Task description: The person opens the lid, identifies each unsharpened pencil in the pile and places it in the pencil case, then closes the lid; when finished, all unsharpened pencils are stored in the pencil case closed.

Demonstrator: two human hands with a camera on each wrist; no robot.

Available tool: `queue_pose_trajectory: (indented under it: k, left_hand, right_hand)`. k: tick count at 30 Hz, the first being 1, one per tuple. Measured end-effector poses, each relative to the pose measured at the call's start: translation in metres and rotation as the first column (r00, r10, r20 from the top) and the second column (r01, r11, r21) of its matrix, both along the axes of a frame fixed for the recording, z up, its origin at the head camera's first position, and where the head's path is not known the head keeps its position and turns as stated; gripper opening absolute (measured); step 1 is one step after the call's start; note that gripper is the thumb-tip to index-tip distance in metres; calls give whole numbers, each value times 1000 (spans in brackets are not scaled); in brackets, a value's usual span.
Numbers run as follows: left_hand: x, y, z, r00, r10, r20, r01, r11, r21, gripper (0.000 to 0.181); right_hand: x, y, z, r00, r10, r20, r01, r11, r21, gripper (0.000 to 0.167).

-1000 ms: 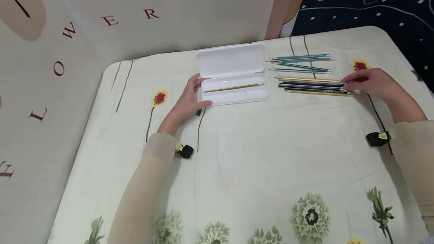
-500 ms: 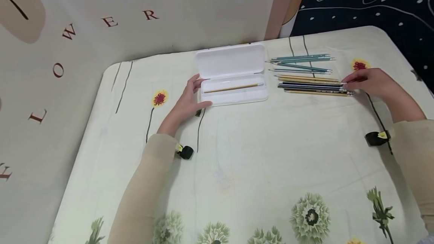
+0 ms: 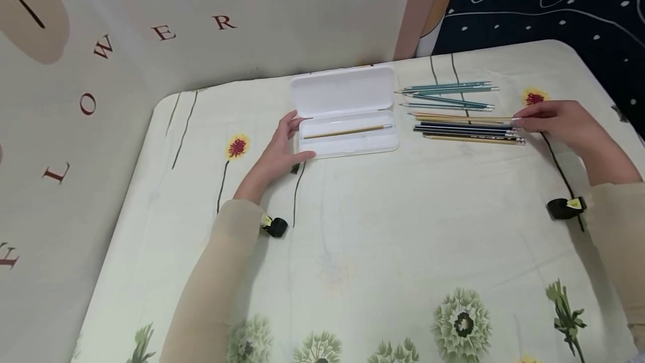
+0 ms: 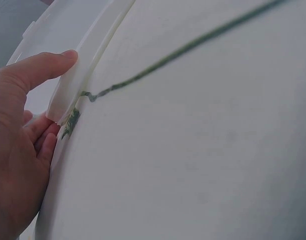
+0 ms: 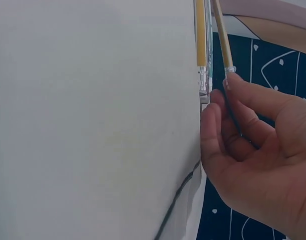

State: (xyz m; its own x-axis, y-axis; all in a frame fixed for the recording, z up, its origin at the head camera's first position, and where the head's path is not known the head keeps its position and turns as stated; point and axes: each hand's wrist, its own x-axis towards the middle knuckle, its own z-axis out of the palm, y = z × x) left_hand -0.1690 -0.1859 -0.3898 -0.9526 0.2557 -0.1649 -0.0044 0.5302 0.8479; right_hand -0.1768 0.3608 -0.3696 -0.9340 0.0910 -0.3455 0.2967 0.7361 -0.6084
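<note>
A white plastic pencil case (image 3: 345, 92) lies with its lid raised; one gold pencil (image 3: 347, 131) rests inside. My left hand (image 3: 278, 151) grips the case's left end, thumb on the front rim (image 4: 75, 82) and fingers at the side. Over on the right, my right hand (image 3: 559, 123) pinches another gold pencil (image 5: 223, 37) by its eraser end, and that end is raised off the table in the right wrist view. Beneath and beside it are several black pencils (image 3: 461, 128) and a gold-coloured pencil (image 3: 468, 139).
Several teal pencils (image 3: 443, 97) lie behind the gold and black ones. A pale flower-print cloth (image 3: 383, 228) covers the table. A wall (image 3: 282, 15) rises behind it, and dark patterned fabric (image 3: 544, 4) hangs at the right.
My right hand has taken hold of a gold pencil's eraser end and moved slightly right, lifting it apart from the black ones. The left hand and the case stay put.
</note>
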Motion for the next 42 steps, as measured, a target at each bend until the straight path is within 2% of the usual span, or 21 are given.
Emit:
queue_pose_trajectory:
  k: [5,8,10,15,19,24,28,36,42]
  left_hand:
    - [0,0,0,1000,-1,-3,1,1000,-3,101]
    - [0,0,-1,1000,-1,-4,1,1000,-8,101]
    - [0,0,-1,1000,0,-5,0,1000,-9,101]
    - [1,0,0,1000,0,-5,0,1000,-13,102]
    - [1,0,0,1000,4,-2,-4,1000,-13,102]
    - [0,0,0,1000,5,0,-5,1000,-15,101]
    - [0,0,0,1000,-1,0,1,1000,-20,102]
    - [1,1,1,1000,9,3,-9,1000,-17,102]
    - [1,1,2,1000,12,3,-12,1000,-28,102]
  right_hand:
    - [3,-3,7,995,-95,-14,93,989,-116,30]
    - [4,-6,12,988,-156,-10,149,957,-250,16]
    - [3,-8,14,982,-189,-14,172,919,-354,11]
    - [3,-11,20,964,-266,-14,211,794,-571,8]
    - [3,-13,23,950,-311,-9,227,714,-662,9]
    - [2,-15,28,942,-335,3,232,646,-727,10]
    - [0,-16,31,941,-338,0,220,613,-759,12]
    - [-4,-21,36,937,-349,-6,212,583,-784,14]
    - [-7,-24,38,934,-357,5,211,540,-815,18]
